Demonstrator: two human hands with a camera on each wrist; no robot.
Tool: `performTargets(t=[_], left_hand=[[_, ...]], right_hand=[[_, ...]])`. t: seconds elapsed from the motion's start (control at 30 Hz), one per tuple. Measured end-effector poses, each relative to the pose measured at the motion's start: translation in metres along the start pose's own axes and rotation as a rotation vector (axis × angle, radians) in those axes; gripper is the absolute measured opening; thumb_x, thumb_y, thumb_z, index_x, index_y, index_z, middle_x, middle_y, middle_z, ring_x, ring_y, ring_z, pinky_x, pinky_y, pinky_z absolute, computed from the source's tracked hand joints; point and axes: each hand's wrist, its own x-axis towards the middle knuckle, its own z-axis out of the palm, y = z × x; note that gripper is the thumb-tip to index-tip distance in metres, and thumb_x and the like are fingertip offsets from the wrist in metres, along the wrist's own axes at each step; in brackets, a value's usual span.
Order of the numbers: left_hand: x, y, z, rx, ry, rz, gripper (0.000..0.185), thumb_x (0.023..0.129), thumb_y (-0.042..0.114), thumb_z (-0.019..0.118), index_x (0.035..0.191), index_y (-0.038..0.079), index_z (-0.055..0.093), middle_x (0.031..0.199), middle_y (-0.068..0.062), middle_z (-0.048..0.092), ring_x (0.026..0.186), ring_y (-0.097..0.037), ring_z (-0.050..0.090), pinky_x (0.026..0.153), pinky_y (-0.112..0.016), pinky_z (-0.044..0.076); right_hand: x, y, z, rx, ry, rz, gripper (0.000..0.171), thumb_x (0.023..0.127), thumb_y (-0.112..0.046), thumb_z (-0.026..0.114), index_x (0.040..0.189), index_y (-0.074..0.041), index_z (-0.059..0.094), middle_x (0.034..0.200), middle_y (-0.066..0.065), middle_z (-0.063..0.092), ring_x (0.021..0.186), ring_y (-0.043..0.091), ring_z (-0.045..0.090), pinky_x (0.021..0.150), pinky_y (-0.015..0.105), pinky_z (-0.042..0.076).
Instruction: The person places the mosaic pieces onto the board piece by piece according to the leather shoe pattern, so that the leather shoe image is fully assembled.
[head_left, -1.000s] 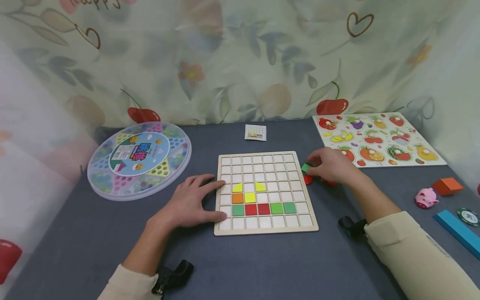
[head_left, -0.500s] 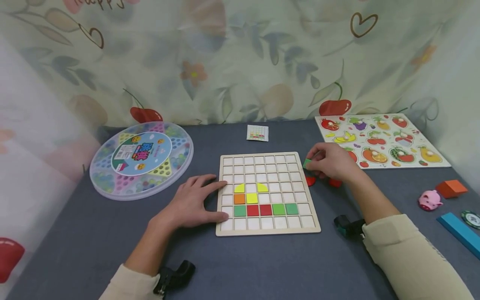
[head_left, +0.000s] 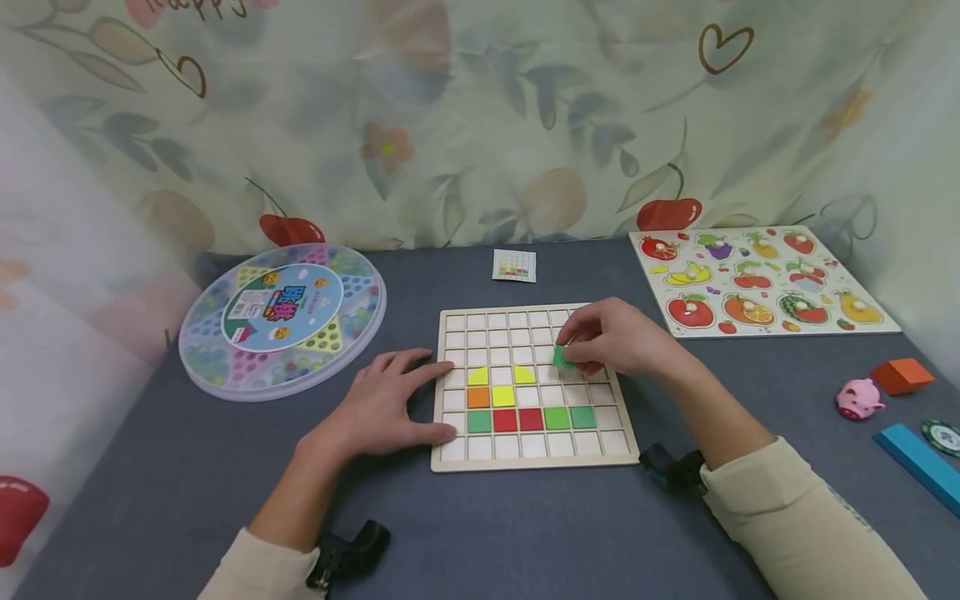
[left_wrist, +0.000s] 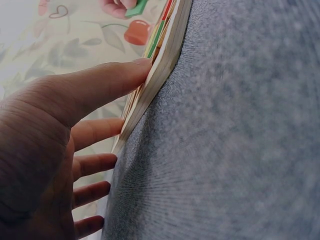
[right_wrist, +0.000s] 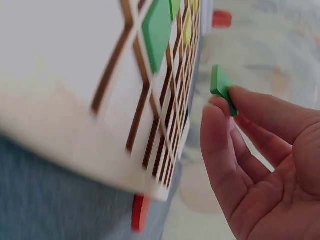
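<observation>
A green tile (head_left: 562, 357) is being pinched between the thumb and fingertips of the right hand (head_left: 611, 340) and held just above the wooden grid board (head_left: 457, 457), over its right half. The board, near the middle of the grey surface (head_left: 525, 533), is being steadied by the left hand (head_left: 382, 408), whose fingers are being laid flat and spread against its left edge. Yellow, orange, red and green tiles are being shown seated in the lower rows.

We see the grid board (head_left: 534, 387) at the table's middle, the round marble game (head_left: 282, 319) to its left, the fruit puzzle (head_left: 761, 282) behind to its right, and the small card (head_left: 514, 265) just behind it.
</observation>
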Motion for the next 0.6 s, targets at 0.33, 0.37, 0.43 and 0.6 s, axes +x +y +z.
performTargets(t=[0.33,0.37,0.43,0.6], left_hand=[[0.0,-0.002,0.0,0.001,0.005,0.0,0.086,0.082,0.065,0.075,0.156,0.033,0.046,0.166,-0.008,0.033,0.151,-0.038,0.025,0.119,-0.068,0.024],[0.0,-0.002,0.0,0.001,0.006,0.0,0.086,0.082,0.064,0.075,0.156,0.033,0.046,0.166,-0.008,0.033,0.151,-0.038,0.025,0.119,-0.068,0.024],[0.0,-0.002,0.0,0.001,0.007,0.003,0.086,0.082,0.065,0.075,0.156,0.033,0.047,0.166,-0.008,0.034,0.151,-0.038,0.026,0.119,-0.068,0.024],[0.001,-0.003,0.0,0.0,0.008,0.01,0.086,0.082,0.065,0.075,0.156,0.033,0.047,0.166,-0.007,0.034,0.15,-0.037,0.026,0.119,-0.067,0.024]], right_hand=[[0.01,-0.019,0.029,-0.093,-0.139,-0.1,0.006,0.092,-0.004,0.071,0.095,-0.006,0.076,0.078,0.004,0.071,0.067,0.015,0.064,0.068,0.029,0.055],[0.011,-0.02,0.031,-0.104,-0.145,-0.101,0.007,0.092,-0.004,0.071,0.094,-0.006,0.076,0.077,0.003,0.07,0.067,0.015,0.064,0.067,0.029,0.054],[0.013,-0.022,0.035,-0.124,-0.151,-0.102,0.007,0.091,-0.003,0.07,0.093,-0.007,0.076,0.076,0.003,0.069,0.066,0.016,0.063,0.067,0.029,0.053],[0.014,-0.024,0.04,-0.171,-0.162,-0.101,0.005,0.09,-0.002,0.073,0.092,-0.006,0.077,0.076,0.002,0.069,0.067,0.015,0.061,0.067,0.029,0.052]])
